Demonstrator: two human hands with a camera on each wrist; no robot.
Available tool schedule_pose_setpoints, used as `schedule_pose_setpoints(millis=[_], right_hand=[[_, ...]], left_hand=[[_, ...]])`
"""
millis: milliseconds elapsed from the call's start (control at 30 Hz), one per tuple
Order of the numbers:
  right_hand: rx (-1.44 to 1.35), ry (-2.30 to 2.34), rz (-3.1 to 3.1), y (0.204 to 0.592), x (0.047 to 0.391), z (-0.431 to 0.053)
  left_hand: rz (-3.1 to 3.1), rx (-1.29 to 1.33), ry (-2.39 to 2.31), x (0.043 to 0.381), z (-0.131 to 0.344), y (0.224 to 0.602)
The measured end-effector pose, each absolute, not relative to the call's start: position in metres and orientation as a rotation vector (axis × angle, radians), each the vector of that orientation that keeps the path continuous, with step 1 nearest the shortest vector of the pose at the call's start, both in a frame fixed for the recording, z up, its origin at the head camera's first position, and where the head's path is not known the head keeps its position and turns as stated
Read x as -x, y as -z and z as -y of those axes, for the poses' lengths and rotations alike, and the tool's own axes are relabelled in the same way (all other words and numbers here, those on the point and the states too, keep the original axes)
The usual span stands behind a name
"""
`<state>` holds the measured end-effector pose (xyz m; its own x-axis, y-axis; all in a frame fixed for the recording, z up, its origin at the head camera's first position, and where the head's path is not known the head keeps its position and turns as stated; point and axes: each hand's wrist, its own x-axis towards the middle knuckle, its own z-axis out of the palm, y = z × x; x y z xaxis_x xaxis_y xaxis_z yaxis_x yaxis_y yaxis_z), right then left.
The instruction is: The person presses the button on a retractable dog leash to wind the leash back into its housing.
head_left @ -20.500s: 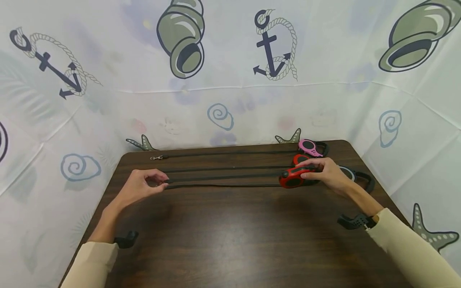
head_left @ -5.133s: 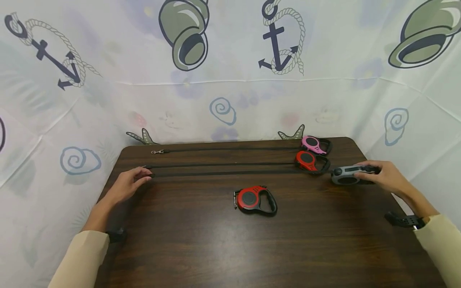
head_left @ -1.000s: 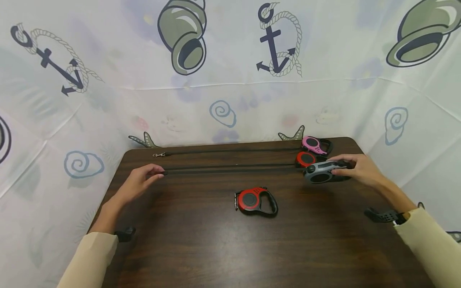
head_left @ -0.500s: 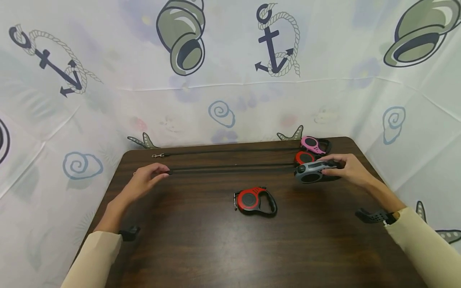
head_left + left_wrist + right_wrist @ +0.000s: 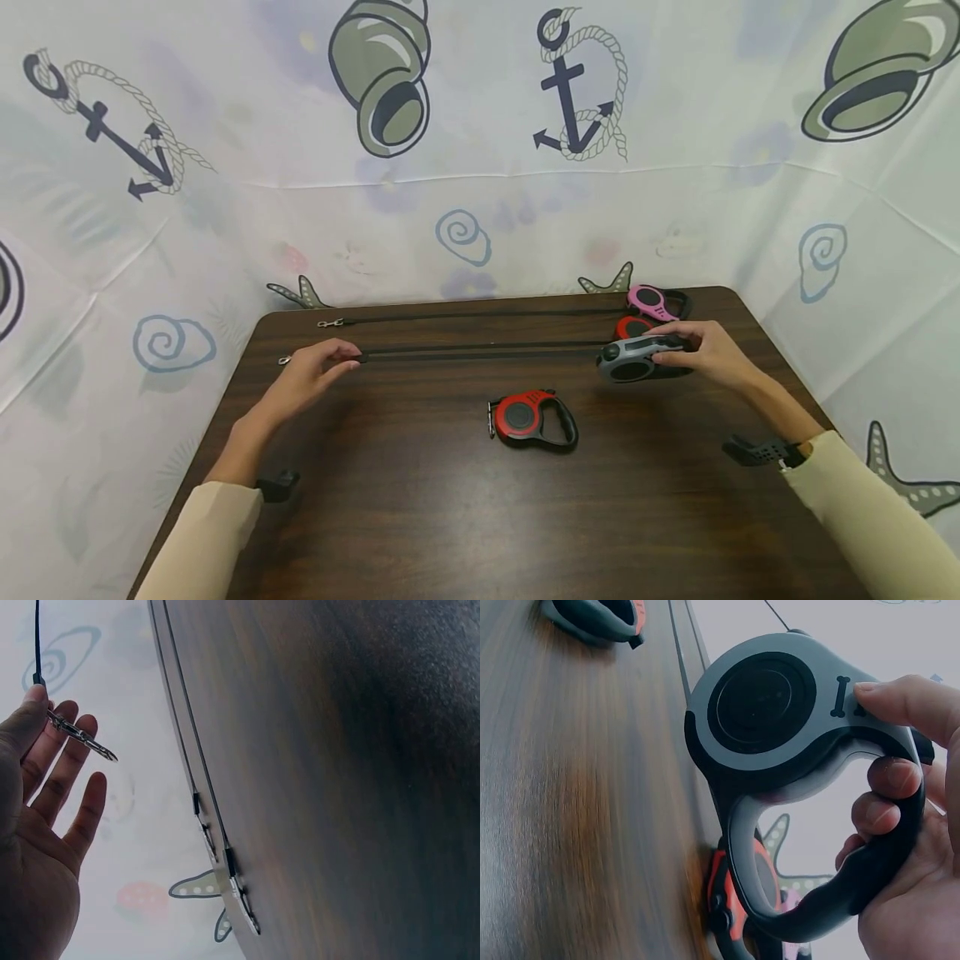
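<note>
My right hand (image 5: 705,354) grips a grey and black retractable dog leash (image 5: 829,667), its fingers through the handle loop and the thumb on the casing. From it a black cord (image 5: 480,357) runs taut to my left hand (image 5: 311,371), which pinches the cord's end between thumb and fingertip. In the left wrist view a metal snap hook (image 5: 82,736) hangs at that end beside the loosely spread fingers. A red and black retractable leash (image 5: 542,421) lies at mid-table, cord wound in, hook at its mouth.
At the back right lie a pink leash (image 5: 660,310) and another red leash (image 5: 628,325), partly hidden behind the grey one. Their drawn-out cords cross the brown table (image 5: 450,500) leftward to metal hooks. A patterned cloth (image 5: 480,125) surrounds the table's back and sides.
The nearer red leash, held stretched in both hands earlier, now lies retracted at mid-table. Lately the grey leash has moved left and my left hand slightly right, shortening the cord between them.
</note>
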<state>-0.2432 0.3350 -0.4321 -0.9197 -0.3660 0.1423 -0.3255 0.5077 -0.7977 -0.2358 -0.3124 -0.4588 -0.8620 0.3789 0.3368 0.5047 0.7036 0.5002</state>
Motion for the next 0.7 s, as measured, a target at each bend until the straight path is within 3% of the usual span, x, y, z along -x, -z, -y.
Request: schedule_pose_setpoints(millis=[700], right_hand=[[0.586, 1.428, -2.661, 0.432, 0.247, -0.308]], left_hand=[[2.686, 0.752, 0.916, 0.24, 0.296, 0.464]])
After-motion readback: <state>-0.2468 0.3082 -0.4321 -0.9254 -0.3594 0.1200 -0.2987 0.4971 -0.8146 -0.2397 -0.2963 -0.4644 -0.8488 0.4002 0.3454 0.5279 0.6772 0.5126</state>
